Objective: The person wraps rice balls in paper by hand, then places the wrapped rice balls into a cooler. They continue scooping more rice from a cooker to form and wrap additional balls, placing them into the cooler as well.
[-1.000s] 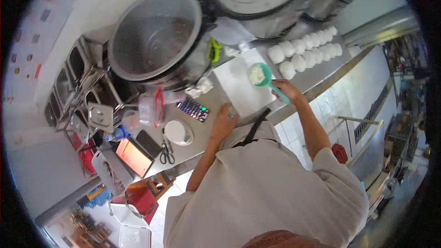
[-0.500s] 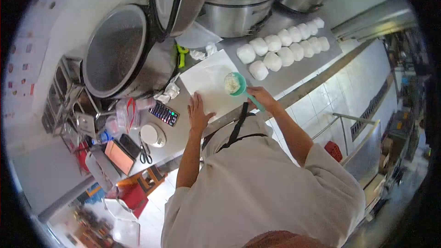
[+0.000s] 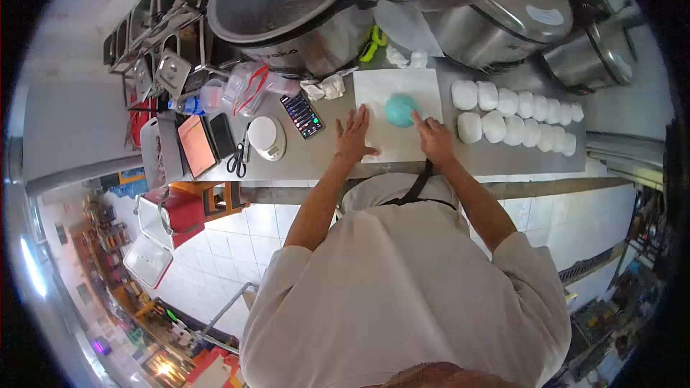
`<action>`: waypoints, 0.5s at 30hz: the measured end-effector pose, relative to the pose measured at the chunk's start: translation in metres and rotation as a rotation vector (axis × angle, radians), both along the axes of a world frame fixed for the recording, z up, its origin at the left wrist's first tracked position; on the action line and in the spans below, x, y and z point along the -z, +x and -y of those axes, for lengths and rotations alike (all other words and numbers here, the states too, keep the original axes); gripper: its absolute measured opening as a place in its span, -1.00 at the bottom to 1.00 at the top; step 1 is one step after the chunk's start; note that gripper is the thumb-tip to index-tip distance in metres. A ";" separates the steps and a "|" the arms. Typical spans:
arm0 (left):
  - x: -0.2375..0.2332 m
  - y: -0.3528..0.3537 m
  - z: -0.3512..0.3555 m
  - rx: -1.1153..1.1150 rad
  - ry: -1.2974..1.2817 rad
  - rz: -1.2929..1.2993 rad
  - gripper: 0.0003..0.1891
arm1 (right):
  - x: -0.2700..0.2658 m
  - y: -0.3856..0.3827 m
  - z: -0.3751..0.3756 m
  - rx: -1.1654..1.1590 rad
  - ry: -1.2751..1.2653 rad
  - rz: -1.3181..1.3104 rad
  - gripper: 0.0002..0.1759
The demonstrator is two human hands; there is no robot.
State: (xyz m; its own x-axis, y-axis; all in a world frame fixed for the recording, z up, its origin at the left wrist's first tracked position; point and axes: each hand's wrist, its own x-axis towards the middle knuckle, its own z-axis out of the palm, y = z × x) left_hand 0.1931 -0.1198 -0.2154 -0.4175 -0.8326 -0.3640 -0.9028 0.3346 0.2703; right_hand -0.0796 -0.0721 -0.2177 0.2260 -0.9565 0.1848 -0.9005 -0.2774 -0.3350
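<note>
A sheet of white paper point(image 3: 374, 85) lies on the metal counter before me. My left hand point(image 3: 352, 136) rests open on the sheet's left edge, fingers and thumb spread. In my right hand point(image 3: 436, 141) is a turquoise scoop point(image 3: 399, 109), its round bowl turned face down over the middle of the sheet. The bowl hides whatever is beneath it, and my fingers cover most of the handle. Two rows of white, rounded paper-wrapped bundles point(image 3: 513, 103) stand to the right of the sheet.
Left of the sheet lie a lit phone point(image 3: 302, 116), a small white scale point(image 3: 267, 137), black scissors point(image 3: 236, 162) and plastic bags point(image 3: 248, 88). Behind stand a large open rice cooker point(image 3: 309, 43) and other steel cookers point(image 3: 503, 25). Crumpled paper point(image 3: 328, 87) lies beside the phone.
My right hand has tipped the scoop from bowl up, with white rice-like grains showing, to bowl down over the sheet. The camera view has rotated. My left hand stays on the paper.
</note>
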 end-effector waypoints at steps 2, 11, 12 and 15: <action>0.003 0.001 -0.006 0.002 -0.020 -0.009 0.45 | -0.004 0.003 -0.003 0.036 0.031 -0.078 -0.16; 0.051 -0.016 -0.004 -0.501 -0.148 -0.374 0.11 | -0.011 0.015 -0.005 0.110 -0.025 0.045 -0.16; 0.056 -0.023 -0.003 -0.596 -0.189 -0.391 0.05 | -0.010 0.015 -0.003 0.100 -0.024 0.102 -0.17; 0.002 -0.047 0.017 -0.830 0.045 -0.298 -0.17 | -0.008 0.013 -0.004 0.082 0.016 0.258 -0.19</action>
State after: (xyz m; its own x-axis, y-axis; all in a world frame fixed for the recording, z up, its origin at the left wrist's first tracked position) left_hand 0.1457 -0.1372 -0.2173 0.2333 -0.8967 -0.3762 -0.7397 -0.4148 0.5299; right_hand -0.0663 -0.0685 -0.2100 0.0946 -0.9729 0.2111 -0.8038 -0.1998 -0.5603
